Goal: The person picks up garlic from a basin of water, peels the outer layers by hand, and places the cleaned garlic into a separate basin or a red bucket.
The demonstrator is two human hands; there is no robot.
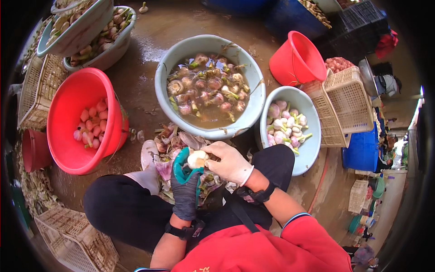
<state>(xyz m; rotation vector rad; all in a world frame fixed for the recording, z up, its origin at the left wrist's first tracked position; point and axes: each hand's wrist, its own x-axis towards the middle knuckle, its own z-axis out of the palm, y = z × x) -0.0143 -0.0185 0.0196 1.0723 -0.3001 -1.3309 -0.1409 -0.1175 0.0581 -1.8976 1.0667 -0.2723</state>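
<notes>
A whitish garlic bulb [197, 159] is held between both hands above a heap of garlic skins [166, 170] on the floor. My left hand [186, 180], in a grey and green glove, cups it from below and the left. With a pale glove on, my right hand [228, 162] has its thumb and fingers at the bulb's right side. Beyond them stands a pale blue basin [163, 98] of murky water with unpeeled garlic bulbs [214, 83]. Cleaner white and pink bulbs [289, 127] lie in a smaller basin [314, 149] at the right.
At the left, a red bucket [64, 142] contains pinkish bulbs. Another red bucket [287, 64] stands at the upper right beside plastic crates [350, 102]. Stacked basins of garlic [81, 37] fill the upper left. A crate [74, 238] lies at the lower left. People are far off at the right.
</notes>
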